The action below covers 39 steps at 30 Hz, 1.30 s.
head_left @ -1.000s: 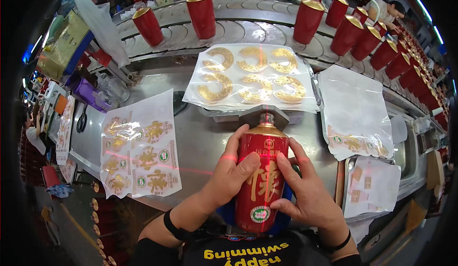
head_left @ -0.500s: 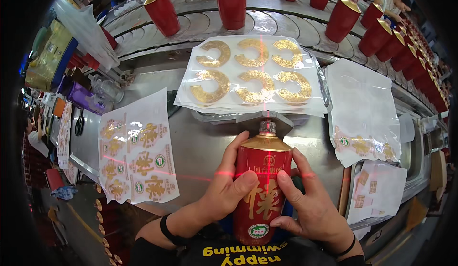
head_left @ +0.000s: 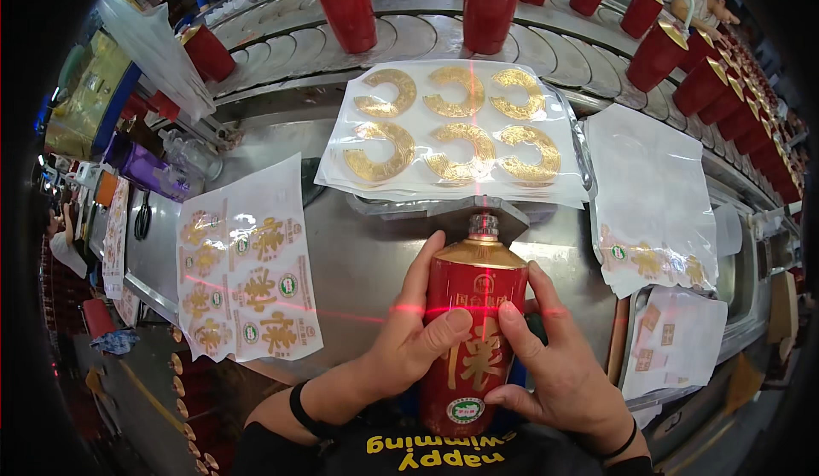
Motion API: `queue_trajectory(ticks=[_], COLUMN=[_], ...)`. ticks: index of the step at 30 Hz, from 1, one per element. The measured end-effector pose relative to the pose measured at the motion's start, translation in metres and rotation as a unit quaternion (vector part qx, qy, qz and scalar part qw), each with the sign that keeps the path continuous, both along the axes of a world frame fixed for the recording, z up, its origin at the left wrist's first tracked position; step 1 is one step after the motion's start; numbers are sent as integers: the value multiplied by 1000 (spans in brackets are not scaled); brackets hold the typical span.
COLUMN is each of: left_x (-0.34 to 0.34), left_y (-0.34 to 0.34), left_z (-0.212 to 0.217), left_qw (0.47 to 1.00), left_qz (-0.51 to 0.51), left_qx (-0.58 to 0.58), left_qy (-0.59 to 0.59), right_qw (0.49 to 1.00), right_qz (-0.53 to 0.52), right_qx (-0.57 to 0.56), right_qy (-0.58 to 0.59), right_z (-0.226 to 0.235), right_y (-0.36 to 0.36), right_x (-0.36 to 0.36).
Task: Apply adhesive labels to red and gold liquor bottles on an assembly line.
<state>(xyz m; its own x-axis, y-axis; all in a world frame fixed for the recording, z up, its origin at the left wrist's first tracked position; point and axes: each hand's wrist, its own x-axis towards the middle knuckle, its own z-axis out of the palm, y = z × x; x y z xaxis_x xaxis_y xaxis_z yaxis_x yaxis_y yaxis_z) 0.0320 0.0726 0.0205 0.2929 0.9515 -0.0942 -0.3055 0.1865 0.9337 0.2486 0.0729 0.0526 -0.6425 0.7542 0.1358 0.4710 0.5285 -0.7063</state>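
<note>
A red bottle [head_left: 470, 339] with a gold shoulder and a clear ridged neck stands upright in front of me, gold lettering and a green-and-white emblem on its face. My left hand [head_left: 418, 331] grips its left side, the thumb lying across the front. On the other side my right hand [head_left: 554, 365] holds it, thumb and forefinger against the front. The neck touches or nearly touches a notched metal plate [head_left: 512, 222]. Red laser lines cross the bottle and my hands. Beyond lies a sheet of gold C-shaped decals [head_left: 461, 152] on a stack.
Left of the bottle is a sheet of gold and green decals [head_left: 247, 280]; to the right are another decal sheet [head_left: 653, 194] and a smaller one [head_left: 674, 339]. A curved conveyor [head_left: 418, 39] carries several red bottles [head_left: 492, 11] past the far side. A co-worker [head_left: 704, 7] is at far right.
Conveyor bottles at the back have shifted to the right. Both hands still hold the bottle, which has moved very slightly; my left thumb lies a little further right across it.
</note>
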Motion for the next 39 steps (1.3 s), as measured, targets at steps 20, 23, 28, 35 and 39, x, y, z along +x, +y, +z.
queue_trajectory(ticks=[20,23,28,35,39], left_x=[-29,-29,-29,-27,-30], left_y=[-47,-45,-51,-59,-54], left_z=[-8,-9,-14,-11,-9], left_qw=[897,902,912,931,872], left_qz=[-40,-45,-51,-6,1], left_qx=[317,310,311,299,374], left_qy=[306,297,261,210,315], right_qw=[998,998,999,998,999], right_qz=[-23,-32,-19,17,12], right_qx=[21,-1,7,-21,-11], right_qy=[-51,-51,-25,60,47], right_z=[9,10,2,-12,-12], right_y=[-32,-33,-34,-27,-25], right_x=[-7,-9,-6,3,4])
